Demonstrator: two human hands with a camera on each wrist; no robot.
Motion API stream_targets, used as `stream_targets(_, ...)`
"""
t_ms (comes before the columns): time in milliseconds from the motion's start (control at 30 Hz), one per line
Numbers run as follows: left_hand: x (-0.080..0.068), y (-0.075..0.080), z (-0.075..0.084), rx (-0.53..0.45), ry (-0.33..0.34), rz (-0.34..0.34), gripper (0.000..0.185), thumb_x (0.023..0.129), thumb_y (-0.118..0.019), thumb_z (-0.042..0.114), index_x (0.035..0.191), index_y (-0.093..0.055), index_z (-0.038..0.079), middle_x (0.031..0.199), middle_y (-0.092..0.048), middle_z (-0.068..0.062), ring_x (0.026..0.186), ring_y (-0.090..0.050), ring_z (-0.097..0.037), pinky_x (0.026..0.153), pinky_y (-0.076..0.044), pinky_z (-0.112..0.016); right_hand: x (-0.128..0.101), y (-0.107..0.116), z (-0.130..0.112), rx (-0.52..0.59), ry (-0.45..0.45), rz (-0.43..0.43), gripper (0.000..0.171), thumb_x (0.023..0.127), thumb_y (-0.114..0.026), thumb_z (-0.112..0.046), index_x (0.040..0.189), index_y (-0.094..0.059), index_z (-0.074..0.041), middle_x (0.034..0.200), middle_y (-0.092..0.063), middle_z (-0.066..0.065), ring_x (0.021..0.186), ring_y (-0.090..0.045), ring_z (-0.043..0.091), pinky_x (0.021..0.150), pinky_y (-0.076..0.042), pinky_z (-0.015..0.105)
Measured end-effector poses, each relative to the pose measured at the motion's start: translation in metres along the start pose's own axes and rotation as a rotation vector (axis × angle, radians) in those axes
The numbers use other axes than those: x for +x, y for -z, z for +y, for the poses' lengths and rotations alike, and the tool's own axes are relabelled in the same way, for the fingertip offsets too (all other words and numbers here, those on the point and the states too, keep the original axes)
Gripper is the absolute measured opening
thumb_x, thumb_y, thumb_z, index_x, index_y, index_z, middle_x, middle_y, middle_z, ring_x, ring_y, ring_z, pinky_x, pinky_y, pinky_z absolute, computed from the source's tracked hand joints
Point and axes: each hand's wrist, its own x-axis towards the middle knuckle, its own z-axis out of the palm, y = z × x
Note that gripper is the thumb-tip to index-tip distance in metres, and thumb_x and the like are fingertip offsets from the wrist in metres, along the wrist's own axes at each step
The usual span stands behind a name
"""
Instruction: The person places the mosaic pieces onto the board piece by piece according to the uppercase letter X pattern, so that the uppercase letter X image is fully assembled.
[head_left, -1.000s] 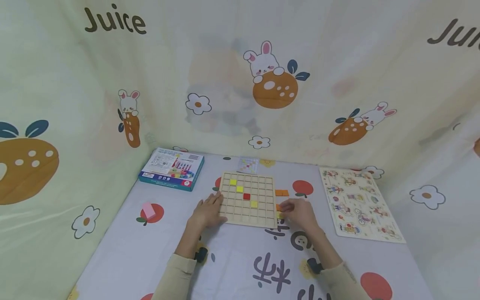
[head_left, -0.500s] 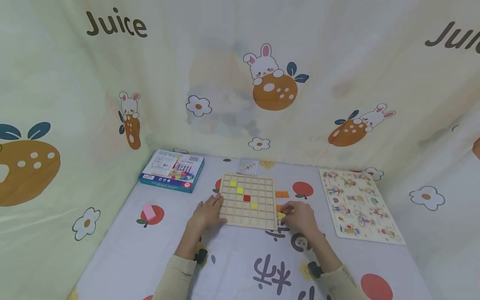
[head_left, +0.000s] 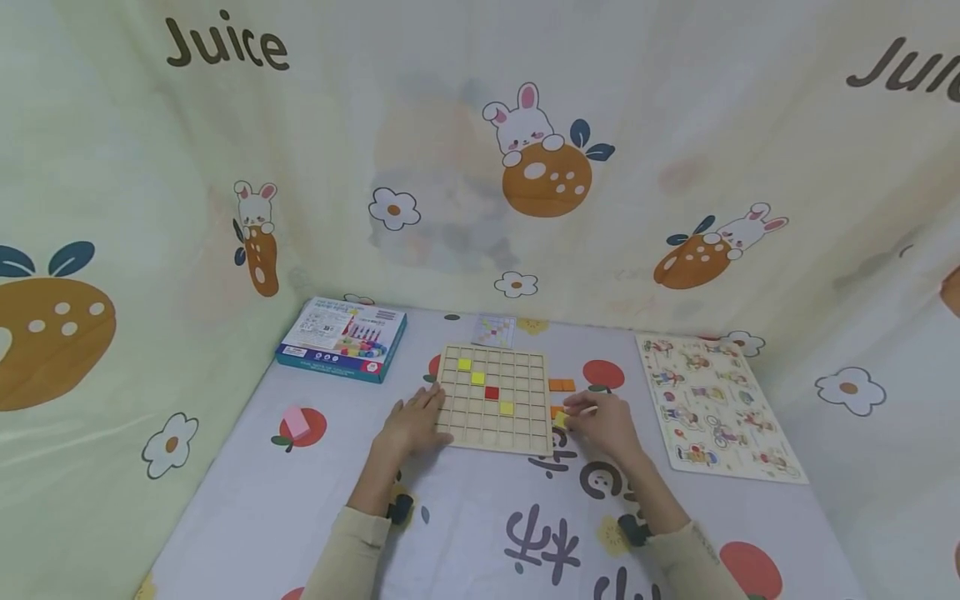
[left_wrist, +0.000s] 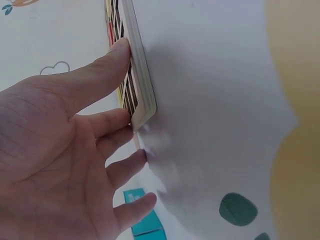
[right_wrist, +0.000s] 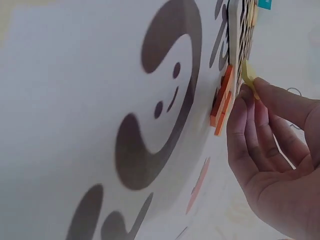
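Yellow tile point(right_wrist: 248, 75), mostly hidden, sits pinched in our right hand point(head_left: 604, 426), while our flat left hand point(head_left: 411, 426) seemingly steadies the grid board point(head_left: 495, 397).

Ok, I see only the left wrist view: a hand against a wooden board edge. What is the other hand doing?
Observer: The right hand pinches a yellow tile just beside the grid board, at its right edge.
Operator: Are there tiles already in the board?
Observer: Yes, the head view shows three yellow tiles and one red tile in its cells.
Operator: And loose pieces outside the board?
Observer: Orange tiles lie on the table to the right of the board, and a pink block lies far to its left.
Operator: Does my hand hold the board?
Observer: The left hand rests flat against its left edge, fingers straight.
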Motion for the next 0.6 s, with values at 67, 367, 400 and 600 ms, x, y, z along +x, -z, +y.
stream_targets(67,0.000,0.001,0.000,-0.007,0.000,-0.004,0.087,0.095,-0.075,0.042,0.164,-0.033,0.008,0.173,-0.024,-0.009,0.159,-0.021,-0.033,0.126,-0.019,-0.062,0.002,-0.001,-0.002,0.020,0.010,0.002,0.024,0.085,-0.086,-0.014,0.108,-0.079,-0.014,0.093,-0.076,-0.001,0.083,-0.071,0.018,0.068,-0.058,0.031)
stream_targets(367,-0.001,0.007,0.001,-0.021,-0.001,-0.005,0.087,0.095,-0.076,0.039,0.163,-0.033,0.006,0.172,-0.024,-0.010,0.159,-0.021,-0.034,0.125,-0.020,-0.064,0.008,-0.008,-0.021,0.091,0.063,-0.019,0.026,0.085,-0.086,-0.011,0.109,-0.079,-0.011,0.093,-0.078,0.001,0.079,-0.072,0.016,0.064,-0.058,0.029)
stream_targets(400,-0.001,0.007,0.002,-0.024,-0.002,-0.006,0.087,0.095,-0.076,0.039,0.163,-0.033,0.006,0.172,-0.024,-0.011,0.159,-0.020,-0.034,0.125,-0.019,-0.064,0.008,-0.009,-0.023,0.095,0.060,-0.023,0.026,0.084,-0.086,-0.011,0.109,-0.079,-0.011,0.093,-0.078,0.000,0.079,-0.072,0.016,0.063,-0.058,0.029)
stream_targets(600,-0.002,0.004,0.002,-0.032,-0.009,-0.005,0.087,0.095,-0.076,0.038,0.162,-0.034,0.004,0.172,-0.025,-0.012,0.159,-0.021,-0.035,0.125,-0.020,-0.064,0.006,-0.018,-0.035,0.105,0.040,-0.043,0.026,0.084,-0.086,-0.012,0.110,-0.079,-0.013,0.093,-0.077,-0.001,0.079,-0.069,0.018,0.064,-0.055,0.028)
